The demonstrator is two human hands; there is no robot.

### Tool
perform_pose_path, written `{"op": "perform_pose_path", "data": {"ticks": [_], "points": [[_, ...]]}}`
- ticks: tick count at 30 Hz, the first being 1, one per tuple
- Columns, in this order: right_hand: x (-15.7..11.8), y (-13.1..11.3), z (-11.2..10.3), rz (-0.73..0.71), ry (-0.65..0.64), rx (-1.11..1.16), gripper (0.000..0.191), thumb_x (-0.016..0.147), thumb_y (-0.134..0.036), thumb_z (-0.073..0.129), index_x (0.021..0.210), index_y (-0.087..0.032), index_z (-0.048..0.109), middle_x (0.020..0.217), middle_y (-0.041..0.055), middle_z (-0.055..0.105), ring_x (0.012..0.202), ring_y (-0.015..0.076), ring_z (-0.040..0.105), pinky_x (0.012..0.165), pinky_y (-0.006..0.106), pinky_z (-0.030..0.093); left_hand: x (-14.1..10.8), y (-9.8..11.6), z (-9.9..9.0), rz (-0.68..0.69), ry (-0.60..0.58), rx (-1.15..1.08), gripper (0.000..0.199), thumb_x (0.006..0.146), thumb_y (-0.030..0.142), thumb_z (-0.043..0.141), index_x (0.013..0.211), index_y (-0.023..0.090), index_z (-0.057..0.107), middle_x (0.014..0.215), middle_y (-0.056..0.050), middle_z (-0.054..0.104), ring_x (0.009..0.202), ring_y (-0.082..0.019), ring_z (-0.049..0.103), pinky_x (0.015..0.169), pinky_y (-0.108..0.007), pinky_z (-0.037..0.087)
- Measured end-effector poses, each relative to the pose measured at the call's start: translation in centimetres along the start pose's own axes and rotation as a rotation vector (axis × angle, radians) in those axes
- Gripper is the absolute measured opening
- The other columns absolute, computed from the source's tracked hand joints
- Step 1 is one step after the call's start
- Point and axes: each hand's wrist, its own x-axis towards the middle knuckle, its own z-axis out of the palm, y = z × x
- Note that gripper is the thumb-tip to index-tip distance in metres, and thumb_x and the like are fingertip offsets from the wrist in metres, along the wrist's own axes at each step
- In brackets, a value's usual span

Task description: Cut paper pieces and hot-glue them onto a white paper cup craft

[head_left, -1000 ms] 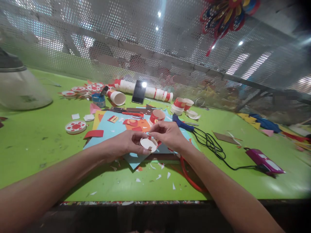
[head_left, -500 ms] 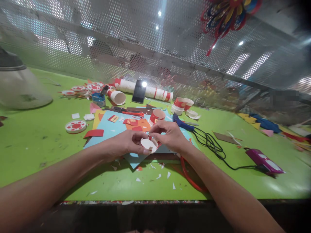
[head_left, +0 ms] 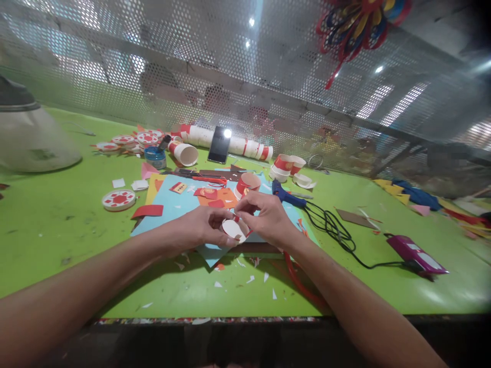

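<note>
Tube (head_left: 200, 136) near far edge of table (head_left: 72, 225); phone (head_left: 218, 146) before it, jar (head_left: 155, 159) at left; paper sheets (head_left: 180, 208) between tube and near edge.

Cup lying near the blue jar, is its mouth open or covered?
Open: the cup lies on its side by the blue jar, its uncovered round mouth showing the pale inside.

A perforated grey panel (head_left: 215, 61), dotted with bright lights (head_left: 251, 22), rises behind the green table (head_left: 61, 225).

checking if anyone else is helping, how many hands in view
2: the left hand holds the white round paper piece from its left; the right hand is at its far edge. No other shows.
</note>
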Motion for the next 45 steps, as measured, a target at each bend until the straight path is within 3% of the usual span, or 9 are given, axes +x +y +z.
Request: {"op": "perform_pose_path", "data": {"ticks": [9, 14, 21, 31, 45], "points": [[0.2, -0.2, -0.5, 0.052, -0.027, -0.014, 0.012, 0.07, -0.005, 0.06, 0.067, -0.015, 0.066, 0.066, 0.0001, 0.065, 0.06, 0.0103, 0.055, 0.057, 0.022, 0.042, 0.0, -0.1, 0.0, 0.005, -0.036, -0.094, 0.036, 0.066, 0.028, 0.075, 0.101, 0.022, 0.067, 0.095, -0.002, 0.066, 0.088, -0.018, 0.057, 0.082, -0.029, 0.041], [0.2, -0.1, -1.0, 0.027, -0.059, -0.027, 0.008, 0.073, -0.008, 0.061, 0.072, -0.014, 0.067, 0.07, 0.0017, 0.066, 0.064, 0.0107, 0.056, 0.06, 0.023, 0.044, 0.2, -0.4, -0.1, 0.013, -0.046, -0.093, 0.037, 0.066, 0.031, 0.076, 0.101, 0.021, 0.066, 0.092, -0.001, 0.065, 0.084, -0.017, 0.057, 0.078, -0.029, 0.042], [0.2, 0.2, -1.5, 0.023, -0.219, -0.096, 0.017, 0.074, -0.011, 0.06, 0.089, -0.015, 0.068, 0.078, 0.0032, 0.068, 0.069, 0.0126, 0.058, 0.063, 0.024, 0.044, 0.3, -0.6, -0.2, 0.015, -0.056, -0.076, 0.037, 0.067, 0.031, 0.075, 0.101, 0.019, 0.065, 0.094, -0.003, 0.065, 0.087, -0.018, 0.057, 0.079, -0.03, 0.042], [0.0, -0.2, -1.2, 0.04, -0.269, -0.224, 0.011, 0.073, -0.01, 0.056, 0.071, -0.015, 0.065, 0.063, -0.0002, 0.062, 0.057, 0.0097, 0.049, 0.052, 0.023, 0.032, 0.4, -0.6, -0.1, 0.004, -0.028, 0.017, 0.043, 0.064, 0.036, 0.076, 0.101, 0.017, 0.065, 0.089, -0.004, 0.065, 0.082, -0.018, 0.058, 0.075, -0.03, 0.043], [0.4, 0.1, -1.6, 0.073, -0.31, -0.25, 0.011, 0.078, -0.016, 0.059, 0.07, -0.015, 0.066, 0.064, 0.0007, 0.064, 0.057, 0.01, 0.051, 0.053, 0.023, 0.034, 0.2, -0.5, 0.0, 0.001, -0.038, -0.019, 0.04, 0.065, 0.036, 0.076, 0.099, 0.017, 0.065, 0.089, -0.003, 0.065, 0.079, -0.017, 0.058, 0.071, -0.028, 0.042]]}}
